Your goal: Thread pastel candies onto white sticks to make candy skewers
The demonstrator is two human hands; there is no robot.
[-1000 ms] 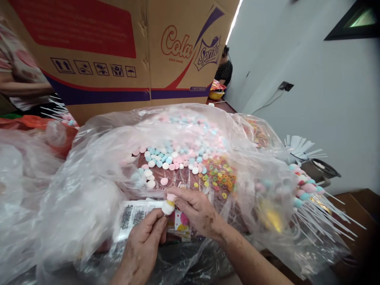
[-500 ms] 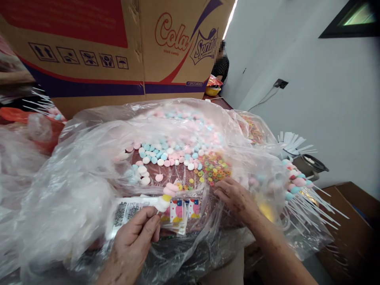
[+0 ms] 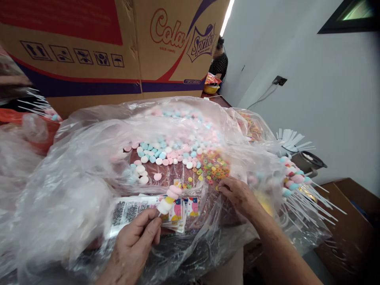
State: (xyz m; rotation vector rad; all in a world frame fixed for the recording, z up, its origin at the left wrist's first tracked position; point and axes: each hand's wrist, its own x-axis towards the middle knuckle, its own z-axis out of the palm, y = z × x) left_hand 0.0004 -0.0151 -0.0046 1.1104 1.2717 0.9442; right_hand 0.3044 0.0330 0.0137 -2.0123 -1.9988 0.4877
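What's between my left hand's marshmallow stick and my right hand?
In the head view, printed packaging and clear plastic lie between the marshmallow stick and your right hand.

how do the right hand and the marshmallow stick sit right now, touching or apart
Apart. The head view shows a plain gap: the right hand is beside the ring candies, the marshmallow stick is in the left hand.

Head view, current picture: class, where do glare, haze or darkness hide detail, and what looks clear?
In the head view, whitish glare lies on the plastic sheeting, hazing the far candies; in the head view, the right edge falls dark; in the head view, the candy stick in the left hand looks fairly clear, and the "Cola" lettering is legible.
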